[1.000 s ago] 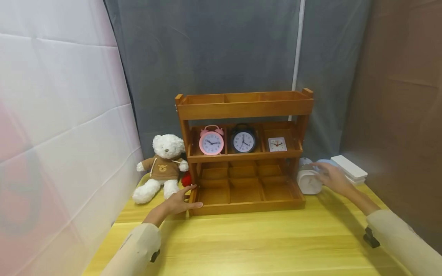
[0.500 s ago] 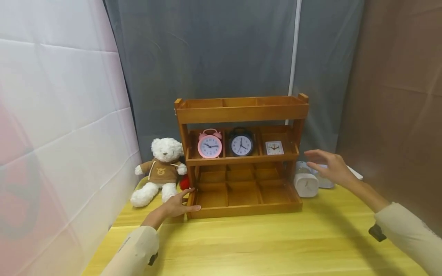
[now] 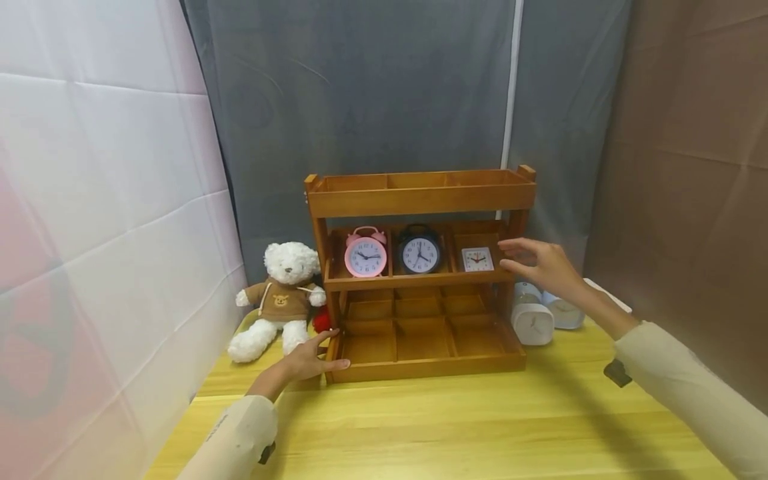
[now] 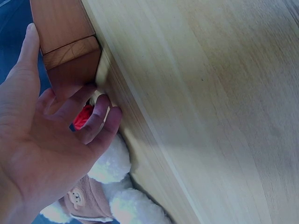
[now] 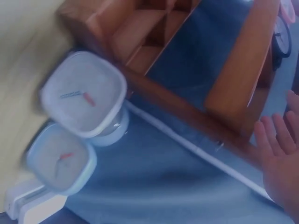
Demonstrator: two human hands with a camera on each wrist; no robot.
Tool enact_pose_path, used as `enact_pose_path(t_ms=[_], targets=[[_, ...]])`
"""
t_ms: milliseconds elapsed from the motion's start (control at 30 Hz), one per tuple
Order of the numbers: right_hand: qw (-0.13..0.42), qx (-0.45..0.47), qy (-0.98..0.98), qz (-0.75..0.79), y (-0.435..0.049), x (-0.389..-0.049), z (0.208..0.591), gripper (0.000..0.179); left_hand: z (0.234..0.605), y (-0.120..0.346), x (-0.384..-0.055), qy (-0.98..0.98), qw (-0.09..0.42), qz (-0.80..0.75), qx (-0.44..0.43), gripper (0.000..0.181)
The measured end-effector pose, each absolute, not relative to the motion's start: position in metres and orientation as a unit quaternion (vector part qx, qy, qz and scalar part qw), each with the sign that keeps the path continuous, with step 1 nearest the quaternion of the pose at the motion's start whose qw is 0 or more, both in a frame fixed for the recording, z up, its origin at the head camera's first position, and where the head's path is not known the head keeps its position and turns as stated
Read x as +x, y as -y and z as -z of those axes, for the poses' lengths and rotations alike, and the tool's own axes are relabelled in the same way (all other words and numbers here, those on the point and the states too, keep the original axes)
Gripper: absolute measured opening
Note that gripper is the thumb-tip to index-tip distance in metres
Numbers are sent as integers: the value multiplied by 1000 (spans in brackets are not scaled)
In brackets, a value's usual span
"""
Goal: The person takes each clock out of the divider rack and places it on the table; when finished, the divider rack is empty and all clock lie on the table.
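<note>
A brown wooden shelf with divided tiers stands on the table. My left hand holds its lower left front corner, thumb over the rim and index finger at the side; the other fingers bend loosely in the left wrist view. My right hand hangs in the air by the right end of the middle tier, fingers spread and nothing in them. Beside the fingertips is a small white square clock in the middle tier's right compartment. A black alarm clock and a pink twin-bell alarm clock fill the other two compartments.
Right of the shelf stand a white clock and a pale blue clock, with white boxes beyond. A white teddy bear in a brown top sits at the left, near a red object. Grey cloth hangs behind.
My right hand has lifted off the white clocks at the right and moved up and left to the middle tier. My left hand has stayed at the shelf's corner. The view shifted slightly.
</note>
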State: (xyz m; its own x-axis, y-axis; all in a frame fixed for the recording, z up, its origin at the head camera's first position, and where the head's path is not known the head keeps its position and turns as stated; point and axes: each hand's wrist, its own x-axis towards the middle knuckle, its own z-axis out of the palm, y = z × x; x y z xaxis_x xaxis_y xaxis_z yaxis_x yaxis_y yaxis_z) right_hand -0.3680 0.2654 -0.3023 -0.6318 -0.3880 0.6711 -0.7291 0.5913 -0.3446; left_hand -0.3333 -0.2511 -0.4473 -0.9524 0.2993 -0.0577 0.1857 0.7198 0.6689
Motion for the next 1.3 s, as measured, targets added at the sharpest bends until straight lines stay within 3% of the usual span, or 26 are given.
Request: enact_pose_path(t_ms=[333,567,767,1300], targets=[[191,296,885,-305,-237,-393,297,41,444,250,-331,-923,83,-352,129,97],[147,272,916,-256,-229,-401,298,55,446,250,-333,-924,84,-349,131,99],[163,284,911,-250,-227,-404,301,56,447,250,-334,-924,80,-351,133,98],[217,298,861,-350,-233,-403,315,32,444,248,-332,-924,78,-350,136,97]])
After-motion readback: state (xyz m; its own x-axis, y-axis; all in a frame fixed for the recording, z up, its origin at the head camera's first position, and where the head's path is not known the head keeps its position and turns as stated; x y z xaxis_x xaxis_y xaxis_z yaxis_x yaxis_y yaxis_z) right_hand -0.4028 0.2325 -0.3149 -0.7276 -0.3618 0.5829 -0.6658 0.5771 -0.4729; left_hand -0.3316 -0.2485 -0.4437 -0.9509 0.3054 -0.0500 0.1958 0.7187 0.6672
